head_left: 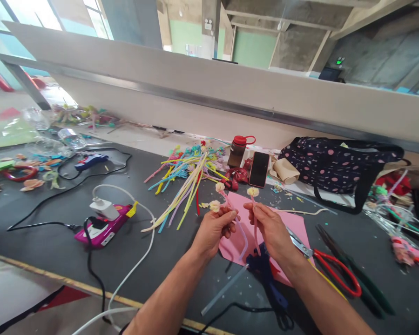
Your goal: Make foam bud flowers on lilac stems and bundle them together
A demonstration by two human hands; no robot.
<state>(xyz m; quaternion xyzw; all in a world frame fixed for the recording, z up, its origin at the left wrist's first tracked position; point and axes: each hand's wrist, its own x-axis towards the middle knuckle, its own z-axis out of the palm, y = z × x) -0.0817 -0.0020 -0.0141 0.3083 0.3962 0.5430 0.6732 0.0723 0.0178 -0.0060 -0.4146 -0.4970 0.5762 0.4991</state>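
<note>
My left hand (214,229) is closed round two pink stems topped with small cream flower heads (217,195). My right hand (270,225) pinches another pink stem with a cream flower head (253,191) on top. Both hands hover over a pink sheet (296,228) lying on the dark table (49,242). The stems hang down below my fingers and curl toward the sheet.
A pile of coloured pipe cleaners (185,179) lies behind my left hand. Red-handled scissors (330,265) and dark pliers (352,274) sit to the right. A magenta power strip (103,225) with cables, a phone (259,169), a red-capped jar (237,151), a blue glue gun (268,284) and a spotted bag (335,165) surround them.
</note>
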